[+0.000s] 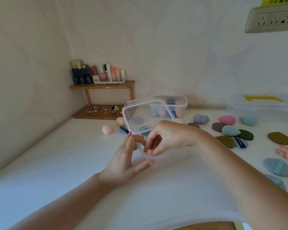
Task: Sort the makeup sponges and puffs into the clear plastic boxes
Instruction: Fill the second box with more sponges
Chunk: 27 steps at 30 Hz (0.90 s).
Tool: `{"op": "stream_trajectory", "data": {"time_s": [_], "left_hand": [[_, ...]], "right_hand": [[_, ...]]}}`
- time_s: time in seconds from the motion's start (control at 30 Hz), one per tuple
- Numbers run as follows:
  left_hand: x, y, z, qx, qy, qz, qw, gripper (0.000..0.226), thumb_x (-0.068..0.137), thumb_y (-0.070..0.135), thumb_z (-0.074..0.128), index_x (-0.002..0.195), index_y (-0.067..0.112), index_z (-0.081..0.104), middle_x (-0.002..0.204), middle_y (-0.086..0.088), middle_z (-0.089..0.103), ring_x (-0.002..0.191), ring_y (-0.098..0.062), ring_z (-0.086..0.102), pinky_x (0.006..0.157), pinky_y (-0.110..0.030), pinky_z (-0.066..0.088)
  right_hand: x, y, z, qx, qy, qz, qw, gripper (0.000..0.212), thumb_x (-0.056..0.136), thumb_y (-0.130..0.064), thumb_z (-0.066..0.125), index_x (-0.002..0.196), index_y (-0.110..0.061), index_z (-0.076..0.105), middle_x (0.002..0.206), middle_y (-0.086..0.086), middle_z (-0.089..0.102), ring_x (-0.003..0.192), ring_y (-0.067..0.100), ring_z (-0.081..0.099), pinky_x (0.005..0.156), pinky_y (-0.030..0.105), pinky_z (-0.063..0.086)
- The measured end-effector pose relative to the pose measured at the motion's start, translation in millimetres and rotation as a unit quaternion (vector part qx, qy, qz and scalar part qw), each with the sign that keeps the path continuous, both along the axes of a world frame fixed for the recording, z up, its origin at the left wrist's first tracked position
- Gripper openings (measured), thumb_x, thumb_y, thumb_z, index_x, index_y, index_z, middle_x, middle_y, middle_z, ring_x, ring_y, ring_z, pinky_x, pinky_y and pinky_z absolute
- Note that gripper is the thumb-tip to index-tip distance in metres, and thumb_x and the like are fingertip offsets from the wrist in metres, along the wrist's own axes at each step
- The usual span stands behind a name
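Makeup sponges and puffs lie loose on the right part of the white tabletop point(60, 163): a lavender gourd-shaped sponge point(201, 118), a pink egg-shaped sponge point(226, 120), a teal sponge point(248, 120), a mint egg-shaped sponge point(229, 130) resting on a dark green oval puff point(246, 134), an olive oval puff point(278, 138), a pink patterned puff point(287, 153) and a flat blue puff with a band point(278, 166). Near the middle, a small clear plastic box point(144, 155) is held just above the tabletop, its clear rounded-square lid point(148, 113) tilted up behind the hands. The left hand point(128, 156) has its grip on the box's near left corner, thumb under the rim and fingers up along the side. The right hand point(163, 140) comes over from the right, its grip curled onto the near rim, fingertips bent inward. Left of the box sit a peach egg-shaped sponge point(107, 129) and a light blue puff with a dark ribbon point(123, 130). Behind stands a second clear plastic box point(181, 103) holding several sponges. At the back left corner a two-tier wooden shelf point(101, 87) carries cosmetic bottles point(98, 75).
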<state>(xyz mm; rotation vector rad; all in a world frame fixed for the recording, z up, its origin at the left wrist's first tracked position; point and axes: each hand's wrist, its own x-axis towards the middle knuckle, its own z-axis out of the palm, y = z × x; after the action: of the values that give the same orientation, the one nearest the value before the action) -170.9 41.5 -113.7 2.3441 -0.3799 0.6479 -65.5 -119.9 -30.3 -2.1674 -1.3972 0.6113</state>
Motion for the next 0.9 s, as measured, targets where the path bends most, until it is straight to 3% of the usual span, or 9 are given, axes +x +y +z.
{"op": "stream_trajectory", "data": {"time_s": [0.1,0.27,0.37,0.43,0.53,0.63,0.73,0.83,0.9], "left_hand": [[0,2,0,0.002,-0.008,0.009,1.000,0.048,0.077,0.055,0.065,0.107,0.019,0.051,0.105,0.007,0.052,0.101,-0.005,0.049,0.085,-0.012,0.037],[1,0,2,0.029,-0.027,-0.002,0.999,0.037,0.080,0.052,0.065,0.085,0.016,0.063,0.090,0.005,0.058,0.099,-0.015,0.052,0.087,-0.025,0.041],[2,-1,6,0.055,-0.048,-0.010,0.997,0.036,0.083,0.050,0.063,0.078,0.015,0.064,0.078,0.006,0.059,0.089,-0.017,0.054,0.087,-0.031,0.042],[3,0,7,0.082,-0.054,-0.002,0.995,0.034,0.083,0.051,0.062,0.082,0.016,0.065,0.077,0.007,0.059,0.083,-0.014,0.055,0.093,-0.037,0.040],[4,2,9,0.130,-0.044,0.016,0.990,0.035,0.082,0.053,0.062,0.096,0.023,0.069,0.078,0.008,0.057,0.083,-0.007,0.056,0.104,-0.042,0.034],[5,3,13,0.190,-0.033,0.014,0.981,0.034,0.081,0.056,0.061,0.090,0.024,0.069,0.077,0.009,0.057,0.082,-0.008,0.053,0.103,-0.039,0.034],[6,4,20,0.215,-0.005,0.021,0.976,0.039,0.078,0.062,0.059,0.088,0.024,0.065,0.080,0.012,0.057,0.083,-0.005,0.052,0.110,-0.030,0.023],[7,1,25,0.206,0.034,0.026,0.978,0.043,0.074,0.064,0.061,0.087,0.023,0.061,0.081,0.012,0.058,0.082,-0.003,0.049,0.111,-0.015,0.012],[8,0,27,0.198,0.059,0.027,0.978,0.042,0.073,0.064,0.064,0.090,0.026,0.059,0.083,0.013,0.057,0.083,-0.004,0.045,0.101,-0.007,0.020]], "right_hand": [[5,1,-2,0.042,0.137,0.015,0.990,0.029,0.077,-0.002,0.075,0.100,-0.011,0.060,0.092,0.008,0.073,0.085,0.015,0.068,0.085,0.028,0.054],[16,-6,3,0.061,0.200,-0.004,0.978,0.008,0.088,-0.004,0.063,0.094,-0.005,0.058,0.085,0.014,0.070,0.071,0.018,0.069,0.069,0.023,0.057],[47,-15,7,0.240,0.133,-0.162,0.948,0.008,0.090,-0.010,0.062,0.084,-0.005,0.061,0.072,0.010,0.065,0.051,0.011,0.057,0.052,0.021,0.047],[74,-18,-2,0.310,0.039,-0.276,0.909,0.007,0.088,-0.006,0.062,0.081,-0.005,0.063,0.066,0.004,0.062,0.049,0.010,0.052,0.056,0.026,0.044],[106,-18,-28,0.223,-0.050,-0.336,0.914,0.011,0.085,-0.003,0.062,0.086,-0.013,0.066,0.080,0.003,0.066,0.073,0.016,0.061,0.076,0.026,0.045],[116,-18,-47,0.107,-0.073,-0.326,0.936,0.023,0.088,-0.010,0.062,0.110,-0.014,0.067,0.106,0.002,0.065,0.099,0.018,0.061,0.086,0.025,0.043],[117,-12,-50,0.103,-0.079,-0.323,0.938,0.022,0.093,-0.008,0.050,0.108,-0.015,0.063,0.102,0.003,0.058,0.095,0.019,0.054,0.084,0.026,0.041],[121,-10,-50,0.096,-0.069,-0.340,0.933,0.017,0.093,-0.009,0.043,0.083,-0.013,0.057,0.086,0.001,0.051,0.081,0.019,0.047,0.069,0.027,0.035],[120,-13,-48,0.042,-0.100,-0.323,0.940,0.016,0.091,-0.008,0.044,0.078,-0.014,0.051,0.085,0.001,0.050,0.076,0.016,0.044,0.064,0.026,0.031]]}}
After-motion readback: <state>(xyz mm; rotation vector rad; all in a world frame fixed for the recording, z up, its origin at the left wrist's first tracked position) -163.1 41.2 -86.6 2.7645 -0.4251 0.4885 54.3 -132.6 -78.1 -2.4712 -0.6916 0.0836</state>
